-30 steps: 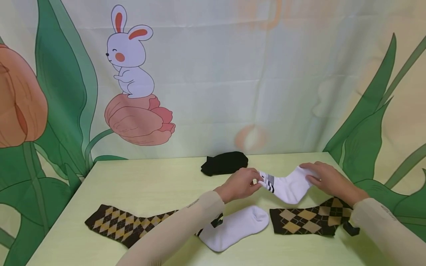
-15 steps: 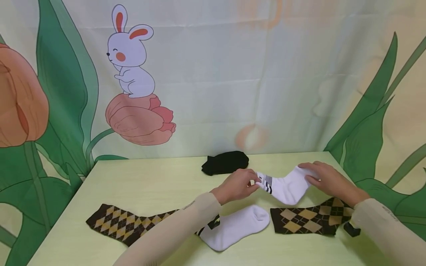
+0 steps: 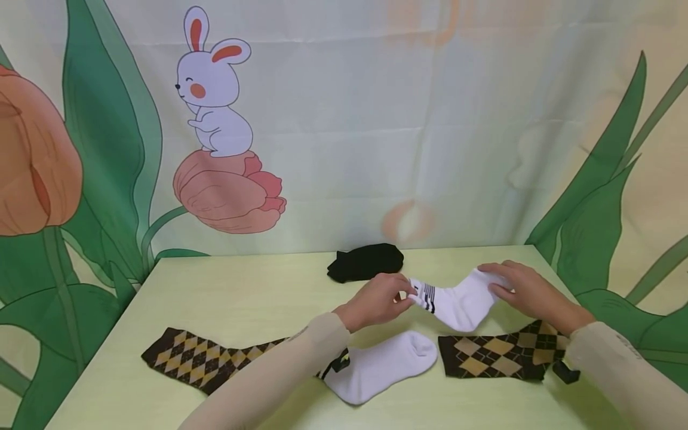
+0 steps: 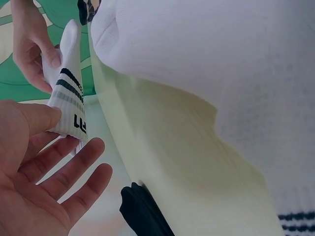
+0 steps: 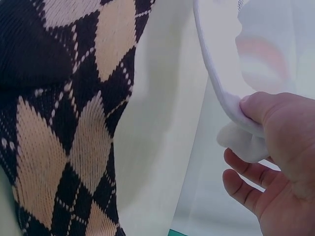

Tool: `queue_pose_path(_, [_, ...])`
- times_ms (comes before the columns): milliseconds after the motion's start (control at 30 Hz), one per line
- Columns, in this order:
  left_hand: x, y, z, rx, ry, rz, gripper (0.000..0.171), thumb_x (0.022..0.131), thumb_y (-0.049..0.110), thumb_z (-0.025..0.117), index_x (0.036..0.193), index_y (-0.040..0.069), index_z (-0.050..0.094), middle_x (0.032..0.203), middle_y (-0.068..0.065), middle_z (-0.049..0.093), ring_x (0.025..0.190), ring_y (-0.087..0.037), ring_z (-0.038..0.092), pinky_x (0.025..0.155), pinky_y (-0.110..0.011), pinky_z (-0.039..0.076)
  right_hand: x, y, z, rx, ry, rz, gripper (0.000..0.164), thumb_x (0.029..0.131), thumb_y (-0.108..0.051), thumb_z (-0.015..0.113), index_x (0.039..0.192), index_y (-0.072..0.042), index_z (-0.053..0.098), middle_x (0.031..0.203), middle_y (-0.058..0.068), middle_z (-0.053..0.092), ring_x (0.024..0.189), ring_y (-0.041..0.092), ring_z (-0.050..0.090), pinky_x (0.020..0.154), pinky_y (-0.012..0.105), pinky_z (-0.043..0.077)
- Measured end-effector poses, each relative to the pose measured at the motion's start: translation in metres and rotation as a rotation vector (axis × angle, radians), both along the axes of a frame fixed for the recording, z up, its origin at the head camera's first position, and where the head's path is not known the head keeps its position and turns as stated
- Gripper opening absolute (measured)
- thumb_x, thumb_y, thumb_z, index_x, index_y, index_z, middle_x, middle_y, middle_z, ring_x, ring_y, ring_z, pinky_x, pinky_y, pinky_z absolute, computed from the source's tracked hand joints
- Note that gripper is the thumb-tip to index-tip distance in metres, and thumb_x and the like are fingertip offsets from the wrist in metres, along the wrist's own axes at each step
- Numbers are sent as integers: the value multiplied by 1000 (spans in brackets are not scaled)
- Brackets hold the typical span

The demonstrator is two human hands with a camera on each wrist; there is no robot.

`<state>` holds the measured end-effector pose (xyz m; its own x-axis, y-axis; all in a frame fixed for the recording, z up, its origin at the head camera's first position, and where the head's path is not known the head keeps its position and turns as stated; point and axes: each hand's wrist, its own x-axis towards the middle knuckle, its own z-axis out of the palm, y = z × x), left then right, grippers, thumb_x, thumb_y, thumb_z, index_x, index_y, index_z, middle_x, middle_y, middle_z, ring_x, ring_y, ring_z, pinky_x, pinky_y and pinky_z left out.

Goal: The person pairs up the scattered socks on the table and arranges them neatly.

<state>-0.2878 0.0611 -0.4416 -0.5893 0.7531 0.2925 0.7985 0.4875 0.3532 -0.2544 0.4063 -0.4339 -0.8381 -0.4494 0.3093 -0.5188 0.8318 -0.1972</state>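
Note:
A white sock (image 3: 459,304) with dark stripes at its cuff stretches between my two hands, raised over the table. My left hand (image 3: 378,298) pinches the striped cuff between thumb and index finger; in the left wrist view the other fingers (image 4: 91,189) spread loosely. My right hand (image 3: 529,289) grips the toe end, thumb on one side and fingers on the other. Below lies a second white sock (image 3: 387,364), its striped cuff partly hidden behind my left sleeve. An argyle sock (image 3: 494,357) in brown and tan rests under my right wrist.
Another argyle sock (image 3: 188,358), with yellow diamonds, lies at the left, partly covered by my left forearm. Black socks (image 3: 365,263) sit near the table's back edge. A printed curtain (image 3: 333,119) hangs behind the pale table (image 3: 242,298).
Both hands have shifted very slightly left with the white sock still held between them. The head view has drifted a little; the other socks lie as before.

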Motion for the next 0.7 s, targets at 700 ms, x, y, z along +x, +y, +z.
queue_pose_path(700, [8, -26, 3, 30, -47, 12, 17, 100, 16, 69, 111, 7, 78, 110, -5, 74, 91, -21, 72, 83, -20, 52, 3, -21, 4, 2, -9, 11, 44, 94, -6, 73, 136, -4, 63, 113, 15, 68, 96, 28, 65, 80, 48, 55])
